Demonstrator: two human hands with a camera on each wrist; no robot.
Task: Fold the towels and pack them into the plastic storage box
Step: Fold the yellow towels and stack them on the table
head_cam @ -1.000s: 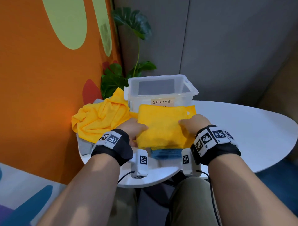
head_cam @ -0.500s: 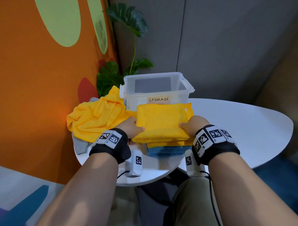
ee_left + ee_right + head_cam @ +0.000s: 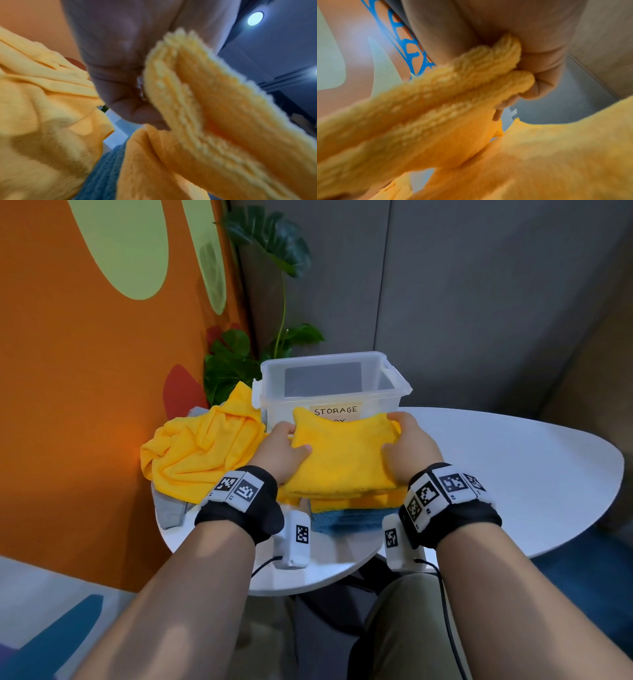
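The person holds a folded yellow towel (image 3: 342, 460) by its two short sides: the left hand (image 3: 279, 451) grips the left edge with the thumb on top, and the right hand (image 3: 409, 446) grips the right edge in the same way. In the wrist views the fingers of each hand are curled under the thick folded layers, so both hands are clamped on this one towel. Its far edge is raised and covers part of the label on the plastic storage box (image 3: 334, 386), which stands just behind on the white table (image 3: 513, 460). The box looks to have no towel inside yet. Under the held towel lie another folded yellow towel (image 3: 356, 503) and a blue towel (image 3: 349, 520) – a small stack. To the left there is a crumpled yellow towel (image 3: 202, 453), not folded yet, with some grey cloth (image 3: 171, 510) beneath it. I judge the step in hand is lifting the folded towel into the box. To do it well, both hands should keep equal pressure and stay level, so the layers do not slide open – then raise it clear above the near rim and lower it flat to the bottom.
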